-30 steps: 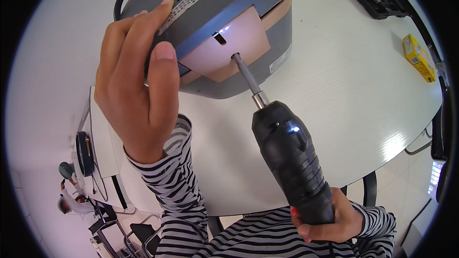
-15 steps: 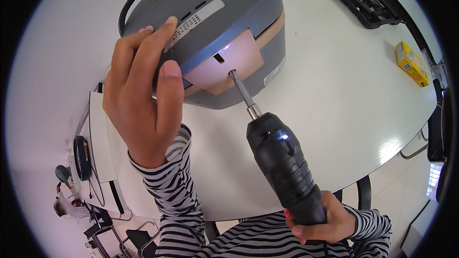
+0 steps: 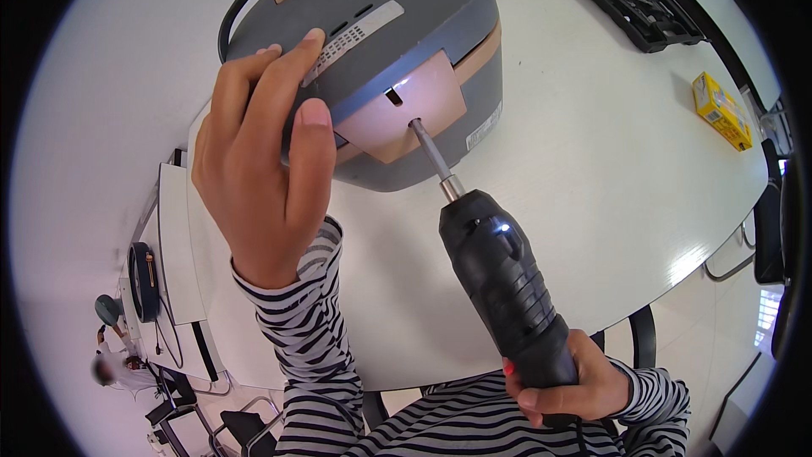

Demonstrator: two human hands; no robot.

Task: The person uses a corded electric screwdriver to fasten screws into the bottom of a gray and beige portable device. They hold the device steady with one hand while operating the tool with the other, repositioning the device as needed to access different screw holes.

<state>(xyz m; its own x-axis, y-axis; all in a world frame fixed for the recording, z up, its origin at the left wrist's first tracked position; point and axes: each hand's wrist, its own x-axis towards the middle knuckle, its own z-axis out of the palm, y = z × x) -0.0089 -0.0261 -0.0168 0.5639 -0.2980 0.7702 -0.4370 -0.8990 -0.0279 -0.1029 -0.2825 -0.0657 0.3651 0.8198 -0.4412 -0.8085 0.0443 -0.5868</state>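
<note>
View shifted; more of gray appliance [image 3: 389, 51] and black tool case [image 3: 622, 20] showing than second ago.

Bright glare on white tabletop [image 3: 584, 220]

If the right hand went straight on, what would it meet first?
The right hand holds a black ribbed power screwdriver; its slim grey metal bit would first meet the flat beige panel on the rounded grey appliance. The tip appears to be at the panel; depth is unclear.

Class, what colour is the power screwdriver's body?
The power screwdriver's body is black, best seen in the head view.
</note>
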